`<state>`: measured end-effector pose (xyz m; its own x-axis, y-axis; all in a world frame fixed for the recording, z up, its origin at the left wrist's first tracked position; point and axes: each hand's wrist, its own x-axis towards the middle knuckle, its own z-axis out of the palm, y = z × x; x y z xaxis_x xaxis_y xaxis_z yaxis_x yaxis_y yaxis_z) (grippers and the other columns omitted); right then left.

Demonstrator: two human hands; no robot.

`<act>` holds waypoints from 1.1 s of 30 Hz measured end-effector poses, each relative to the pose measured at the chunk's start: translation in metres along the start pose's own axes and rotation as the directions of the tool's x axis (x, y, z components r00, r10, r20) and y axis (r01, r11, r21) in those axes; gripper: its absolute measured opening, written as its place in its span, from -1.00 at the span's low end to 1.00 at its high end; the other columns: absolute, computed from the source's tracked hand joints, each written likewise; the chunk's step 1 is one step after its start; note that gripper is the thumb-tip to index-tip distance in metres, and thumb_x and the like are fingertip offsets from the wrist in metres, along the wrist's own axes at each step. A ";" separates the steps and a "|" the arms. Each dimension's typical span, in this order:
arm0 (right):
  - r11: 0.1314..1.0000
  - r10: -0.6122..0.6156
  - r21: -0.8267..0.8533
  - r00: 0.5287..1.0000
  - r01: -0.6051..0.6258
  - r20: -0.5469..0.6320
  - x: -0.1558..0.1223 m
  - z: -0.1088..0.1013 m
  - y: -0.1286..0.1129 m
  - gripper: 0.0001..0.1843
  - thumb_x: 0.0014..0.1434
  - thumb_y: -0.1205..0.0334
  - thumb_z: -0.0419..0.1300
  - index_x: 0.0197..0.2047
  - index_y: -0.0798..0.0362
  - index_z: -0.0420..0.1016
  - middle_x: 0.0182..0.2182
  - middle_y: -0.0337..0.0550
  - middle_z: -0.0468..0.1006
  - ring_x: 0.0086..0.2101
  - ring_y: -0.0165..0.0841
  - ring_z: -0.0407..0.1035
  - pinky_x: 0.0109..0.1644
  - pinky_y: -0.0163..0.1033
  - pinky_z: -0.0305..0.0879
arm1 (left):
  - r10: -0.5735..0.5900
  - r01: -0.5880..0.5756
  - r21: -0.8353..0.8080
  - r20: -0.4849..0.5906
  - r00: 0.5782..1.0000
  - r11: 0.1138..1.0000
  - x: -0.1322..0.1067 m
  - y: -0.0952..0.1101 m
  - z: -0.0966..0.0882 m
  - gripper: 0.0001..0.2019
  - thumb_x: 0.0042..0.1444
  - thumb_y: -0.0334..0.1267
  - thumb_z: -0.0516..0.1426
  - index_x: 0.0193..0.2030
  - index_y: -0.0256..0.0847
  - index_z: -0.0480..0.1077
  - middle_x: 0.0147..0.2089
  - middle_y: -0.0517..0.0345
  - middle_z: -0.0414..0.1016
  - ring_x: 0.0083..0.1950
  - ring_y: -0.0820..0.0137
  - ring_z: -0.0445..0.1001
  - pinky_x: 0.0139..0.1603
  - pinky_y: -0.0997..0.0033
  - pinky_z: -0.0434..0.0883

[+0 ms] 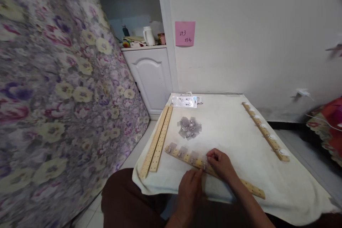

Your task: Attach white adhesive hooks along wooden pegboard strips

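A loose round heap of small grey see-through packets (189, 128) lies on a white cloth-covered table (227, 124). To the heap's left, two long pale wooden strips (161, 139) lie side by side; behind it, a flat clear plastic pack (184, 101); before it, a yellow perforated wooden strip (186, 157), slantwise, with further packets (183, 150) along its left part; well to its right, a narrow brown wooden strip (265, 132) bearing white tags (271, 136)

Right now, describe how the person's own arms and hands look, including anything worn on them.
The left hand and right hand are bare, without gloves. No sleeve, watch or bracelet shows on the right forearm or the short visible part of the left forearm. Small rings can't be ruled out.
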<state>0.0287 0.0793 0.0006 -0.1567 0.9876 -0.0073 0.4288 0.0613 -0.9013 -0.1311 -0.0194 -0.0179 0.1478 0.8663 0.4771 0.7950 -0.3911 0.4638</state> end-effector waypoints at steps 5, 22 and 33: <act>0.995 0.024 -0.097 0.999 -0.028 -0.047 -0.002 0.000 -0.002 -0.85 -0.01 0.21 0.07 -0.41 0.02 0.44 -0.56 -0.28 0.46 -0.48 -0.35 0.34 -0.39 -0.29 0.16 | 0.050 -0.050 0.045 0.009 0.999 0.998 -0.004 -0.003 0.003 -0.59 0.18 -0.49 -0.07 0.16 -0.20 0.24 -0.15 -0.01 0.45 -0.15 0.29 0.38 -0.18 0.22 0.44; 0.992 0.022 -0.122 0.999 -0.026 -0.034 -0.003 -0.003 -0.002 -0.87 -0.01 0.21 0.06 -0.41 0.01 0.42 -0.53 -0.26 0.49 -0.46 -0.33 0.36 -0.36 -0.29 0.17 | 0.037 -0.051 0.135 0.105 0.994 0.990 -0.002 0.001 0.003 -0.48 0.05 -0.56 -0.04 0.18 -0.22 0.21 -0.13 0.00 0.43 -0.17 0.26 0.35 -0.20 0.18 0.40; 0.992 0.016 -0.122 0.999 -0.020 -0.035 -0.003 -0.003 0.000 -0.85 -0.01 0.20 0.05 -0.40 0.01 0.41 -0.55 -0.26 0.47 -0.47 -0.33 0.34 -0.36 -0.30 0.17 | 0.055 -0.067 0.165 0.075 0.996 0.984 0.000 0.002 0.004 -0.51 0.08 -0.56 -0.06 0.17 -0.22 0.21 -0.15 0.00 0.44 -0.19 0.27 0.35 -0.22 0.23 0.39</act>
<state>0.0315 0.0771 0.0017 -0.1182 0.9930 -0.0063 0.5368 0.0585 -0.8417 -0.1269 -0.0189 -0.0204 0.2353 0.8643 0.4445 0.8693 -0.3917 0.3014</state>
